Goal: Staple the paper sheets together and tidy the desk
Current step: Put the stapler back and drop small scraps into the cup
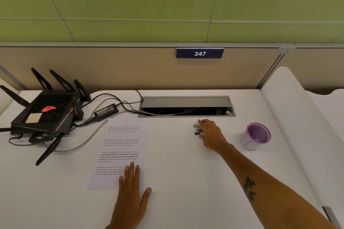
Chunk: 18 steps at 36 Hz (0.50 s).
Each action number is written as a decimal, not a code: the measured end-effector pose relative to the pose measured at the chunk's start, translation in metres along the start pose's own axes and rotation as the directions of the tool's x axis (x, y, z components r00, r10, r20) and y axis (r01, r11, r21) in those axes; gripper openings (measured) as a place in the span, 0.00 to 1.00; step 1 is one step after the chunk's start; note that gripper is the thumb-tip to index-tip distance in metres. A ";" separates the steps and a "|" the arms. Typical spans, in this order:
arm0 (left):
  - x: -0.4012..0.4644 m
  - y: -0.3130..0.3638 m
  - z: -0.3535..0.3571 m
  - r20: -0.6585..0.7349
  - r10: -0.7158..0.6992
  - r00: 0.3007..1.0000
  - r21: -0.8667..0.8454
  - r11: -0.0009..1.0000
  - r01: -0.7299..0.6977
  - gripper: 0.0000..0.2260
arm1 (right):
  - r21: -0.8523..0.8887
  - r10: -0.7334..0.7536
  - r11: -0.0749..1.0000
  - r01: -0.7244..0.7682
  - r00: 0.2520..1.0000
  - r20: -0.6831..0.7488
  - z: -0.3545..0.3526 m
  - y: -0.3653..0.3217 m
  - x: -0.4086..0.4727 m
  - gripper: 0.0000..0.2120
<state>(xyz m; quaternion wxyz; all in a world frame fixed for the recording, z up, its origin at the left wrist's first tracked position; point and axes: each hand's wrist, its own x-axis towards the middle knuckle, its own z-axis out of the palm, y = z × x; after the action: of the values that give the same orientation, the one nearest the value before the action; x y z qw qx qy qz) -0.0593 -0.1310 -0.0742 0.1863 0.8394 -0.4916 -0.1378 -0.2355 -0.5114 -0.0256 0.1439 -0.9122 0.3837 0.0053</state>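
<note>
Printed paper sheets [122, 147] lie on the white desk [176, 173], left of centre. My left hand [132, 189] rests flat on their lower right corner, fingers apart. My right hand [210, 134] reaches out to the middle right of the desk, and its fingers close around a small dark stapler [197, 129]. Only the stapler's left end shows past the fingers. It sits low at the desk surface.
A black router [46, 111] with antennas, its power brick [106, 111] and cables fill the back left. An open cable tray [186, 107] is set into the desk behind the stapler. A purple-rimmed cup [256, 136] stands at the right. A partition wall bounds the back.
</note>
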 end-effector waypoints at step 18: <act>0.021 0.083 -0.004 0.051 0.109 0.993 0.049 0.993 -0.112 0.37 | -0.003 0.078 0.997 -0.079 0.983 -0.166 0.025 0.004 -0.139 0.33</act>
<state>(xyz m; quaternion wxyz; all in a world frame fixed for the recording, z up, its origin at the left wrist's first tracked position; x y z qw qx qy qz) -0.1118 -0.1859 -0.0344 0.1600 0.8118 -0.5451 -0.1349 -0.3337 -0.4107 -0.0344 0.1065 -0.8943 0.4300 -0.0632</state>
